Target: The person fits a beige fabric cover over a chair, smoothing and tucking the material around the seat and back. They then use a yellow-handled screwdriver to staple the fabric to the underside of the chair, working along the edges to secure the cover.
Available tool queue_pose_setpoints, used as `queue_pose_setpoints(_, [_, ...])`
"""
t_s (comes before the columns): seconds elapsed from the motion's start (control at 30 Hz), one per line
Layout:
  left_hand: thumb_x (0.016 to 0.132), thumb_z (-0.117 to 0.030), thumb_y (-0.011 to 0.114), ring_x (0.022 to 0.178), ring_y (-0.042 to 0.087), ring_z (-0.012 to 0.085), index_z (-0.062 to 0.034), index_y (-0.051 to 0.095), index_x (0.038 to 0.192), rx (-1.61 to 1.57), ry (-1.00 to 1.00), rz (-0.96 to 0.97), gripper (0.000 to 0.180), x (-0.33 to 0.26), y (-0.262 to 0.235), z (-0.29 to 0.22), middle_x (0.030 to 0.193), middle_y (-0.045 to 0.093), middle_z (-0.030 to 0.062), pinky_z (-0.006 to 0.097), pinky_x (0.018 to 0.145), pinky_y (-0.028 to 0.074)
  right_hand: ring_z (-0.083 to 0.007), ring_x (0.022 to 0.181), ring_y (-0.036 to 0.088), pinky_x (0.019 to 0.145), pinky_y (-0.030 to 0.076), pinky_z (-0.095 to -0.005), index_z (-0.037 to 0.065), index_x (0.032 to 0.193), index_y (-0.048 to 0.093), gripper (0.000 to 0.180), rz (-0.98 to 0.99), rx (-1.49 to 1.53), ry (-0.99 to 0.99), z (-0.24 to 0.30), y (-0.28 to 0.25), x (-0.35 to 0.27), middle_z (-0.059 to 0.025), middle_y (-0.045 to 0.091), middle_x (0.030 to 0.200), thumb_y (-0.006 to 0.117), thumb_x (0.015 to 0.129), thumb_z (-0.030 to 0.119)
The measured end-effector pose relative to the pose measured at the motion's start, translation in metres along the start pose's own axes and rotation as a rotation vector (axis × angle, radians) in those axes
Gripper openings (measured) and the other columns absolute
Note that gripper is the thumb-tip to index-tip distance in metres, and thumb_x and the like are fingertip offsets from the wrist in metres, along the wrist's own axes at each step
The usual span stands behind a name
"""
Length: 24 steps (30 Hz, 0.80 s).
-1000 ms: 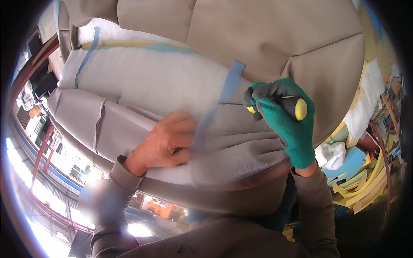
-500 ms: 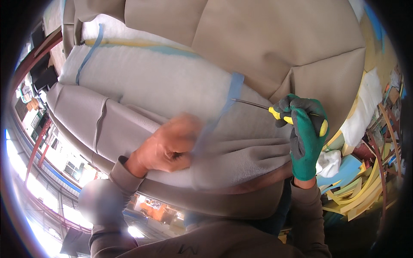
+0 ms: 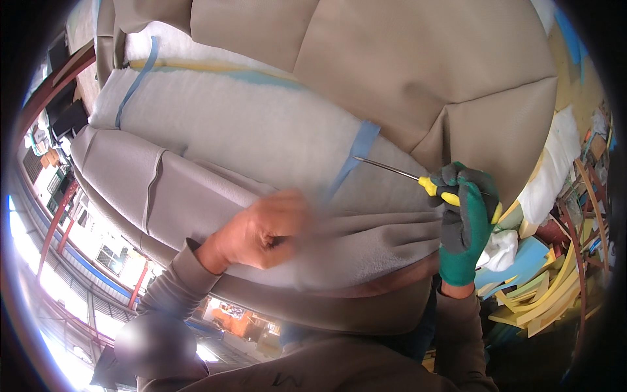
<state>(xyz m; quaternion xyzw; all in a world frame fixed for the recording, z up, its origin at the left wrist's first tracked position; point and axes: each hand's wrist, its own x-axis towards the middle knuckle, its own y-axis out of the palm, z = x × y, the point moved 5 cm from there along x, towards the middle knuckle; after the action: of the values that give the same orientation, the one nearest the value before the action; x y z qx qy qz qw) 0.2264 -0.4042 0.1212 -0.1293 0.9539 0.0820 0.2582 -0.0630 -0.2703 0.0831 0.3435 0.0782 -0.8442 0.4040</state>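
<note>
1. Head view, right side: the right hand (image 3: 467,222), in a green-and-grey work glove, is gripping a screwdriver (image 3: 418,179) by its yellow-and-black handle, fingers wrapped tight around it. The metal shaft is pointing up and left, tip sitting at the lower end of a blue strap (image 3: 356,153) on the white padding (image 3: 248,124).
2. Same view, centre: the left hand (image 3: 264,228) is bare and blurred. Fingers are curling inward and pressing on the grey fabric cover (image 3: 170,189); cannot tell whether they are pinching the cloth or just resting on it.
3. The work piece is a seat cushion filling most of the frame: white padding in the middle band, the grey fabric cover bunching over its lower part, a tan upholstered panel (image 3: 405,65) above it with stitched seams.
4. A second blue strap (image 3: 137,81) is running down the left end of the padding (thin, slightly curved). A yellowish foam edge (image 3: 196,65) is showing along the padding's top.
5. Far right: foam offcuts (image 3: 529,287) in blue, yellow and white are lying piled below the gloved hand, well apart from the screwdriver tip.
6. Bottom: both grey sleeves (image 3: 183,274) are coming in from the lower edge.
</note>
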Motion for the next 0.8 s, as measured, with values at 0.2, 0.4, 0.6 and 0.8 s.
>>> queue_pose_setpoints(0.2, [0.072,0.010,0.066,0.073,0.058,0.0345,-0.0028,0.048,0.071,0.066,0.059,0.011,0.022,0.002,0.005,-0.006,0.083,0.066,0.0128,0.045,0.066,0.046,-0.0268,0.104,0.071,0.099,0.060,-0.0435,-0.002,0.118,0.065,0.016,0.055,0.132,0.063,-0.007,0.000,0.000,-0.0198,0.072,0.112,0.059,0.104,0.000])
queue_pose_setpoints(0.4, [0.078,0.009,0.069,0.062,0.052,0.0359,-0.0028,0.045,0.068,0.027,0.128,-0.054,0.028,0.003,0.006,-0.014,0.071,0.054,0.0121,0.046,0.059,0.042,-0.0254,0.099,0.067,0.077,0.058,-0.0356,0.005,0.125,0.063,0.016,0.122,0.117,0.154,-0.010,0.008,-0.005,-0.0164,0.066,0.111,0.061,0.110,0.011])
queue_pose_setpoints(0.6, [0.092,0.000,0.076,0.055,0.051,0.0298,-0.0011,0.053,0.075,0.032,-0.203,-0.152,0.028,0.005,-0.002,-0.004,0.064,0.051,0.0110,0.042,0.057,0.040,-0.0261,0.099,0.070,0.077,0.059,-0.0356,0.005,0.124,0.063,0.016,0.114,0.081,0.234,-0.018,0.018,-0.012,-0.0164,0.067,0.112,0.062,0.109,0.010])
queue_pose_setpoints(0.8, [0.100,-0.012,0.075,0.056,0.058,0.0309,0.0001,0.067,0.102,0.202,-0.560,-0.325,0.015,0.006,-0.001,0.010,0.064,0.058,0.0125,0.044,0.058,0.044,-0.0202,0.112,0.072,0.100,0.058,-0.0350,-0.001,0.117,0.069,0.013,0.189,0.024,0.254,-0.015,0.024,-0.017,-0.0157,0.075,0.121,0.066,0.105,0.000])
